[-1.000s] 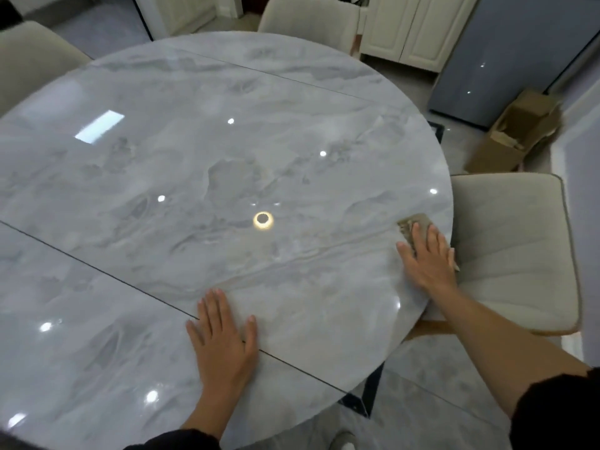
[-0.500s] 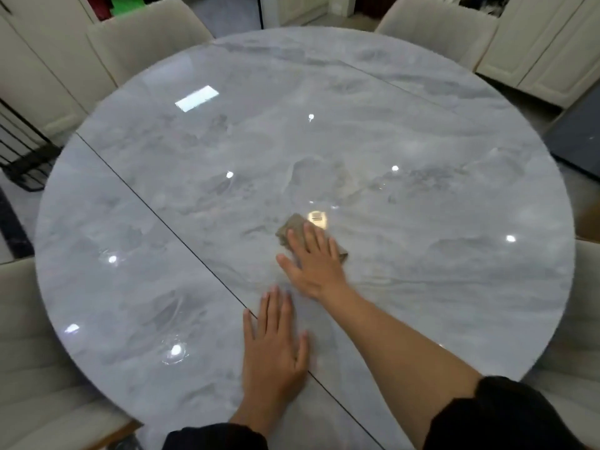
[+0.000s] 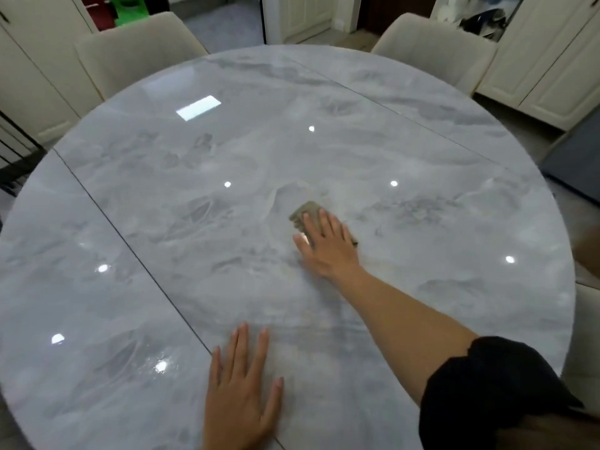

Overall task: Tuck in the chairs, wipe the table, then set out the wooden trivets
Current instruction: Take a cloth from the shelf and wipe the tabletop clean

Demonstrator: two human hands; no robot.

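Observation:
A round grey marble table (image 3: 194,196) fills the view, with a dark seam running across its left part. My right hand (image 3: 328,245) lies flat near the table's middle, pressing a small beige cloth (image 3: 306,211) onto the surface; the cloth's far end sticks out beyond my fingertips. My left hand (image 3: 242,394) rests flat on the near edge of the table with fingers spread and nothing in it. No wooden trivets are in view.
Cream upholstered chairs stand at the far left (image 3: 136,50) and far right (image 3: 435,47), their backs close to the rim. Another chair seat (image 3: 587,323) shows at the right edge. White cabinets (image 3: 552,60) and a dark floor mat (image 3: 578,157) lie beyond.
My right hand slid the cloth from the table's right edge to the middle, then slightly farther away from me. My left hand stayed planted near the front edge. My view turned left.

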